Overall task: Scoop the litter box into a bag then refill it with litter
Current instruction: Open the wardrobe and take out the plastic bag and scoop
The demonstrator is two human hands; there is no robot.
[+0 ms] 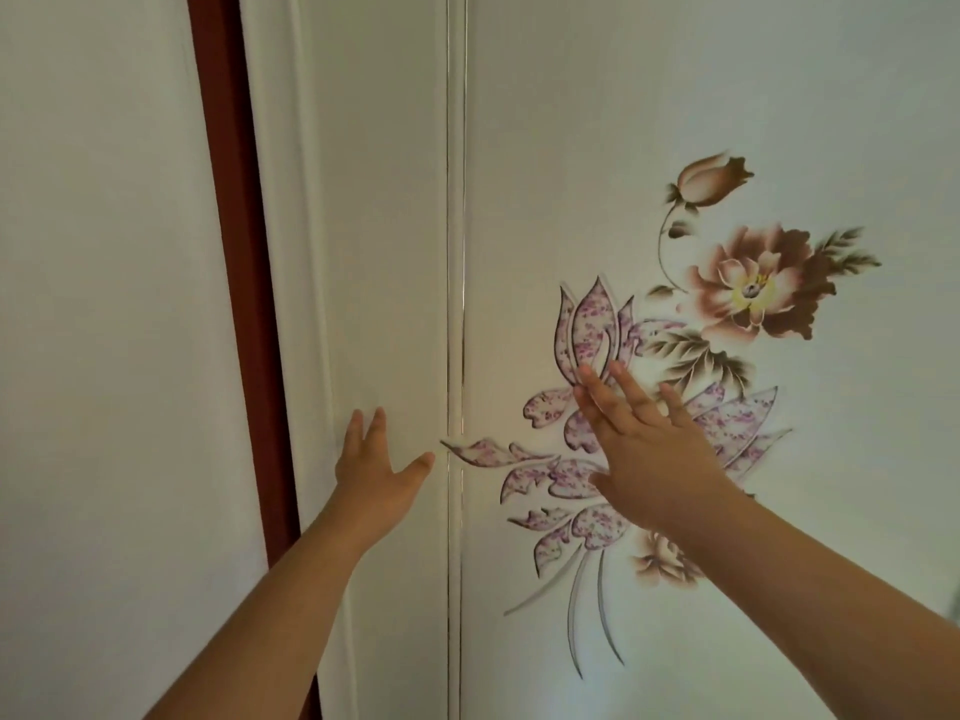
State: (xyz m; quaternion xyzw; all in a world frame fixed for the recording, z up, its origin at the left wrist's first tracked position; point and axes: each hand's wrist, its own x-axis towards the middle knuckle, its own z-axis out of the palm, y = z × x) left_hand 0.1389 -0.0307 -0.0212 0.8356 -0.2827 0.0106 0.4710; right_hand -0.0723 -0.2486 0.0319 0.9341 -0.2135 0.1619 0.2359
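White panel (623, 122) w/ flower decal (748, 283); prob. wardrobe door.

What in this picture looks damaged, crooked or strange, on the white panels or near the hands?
Nothing looks damaged or spilled. Both hands are open, left hand on the plain white panel, right hand over the flower pattern. One oddity for the task: no litter box, bag or scoop is in view.
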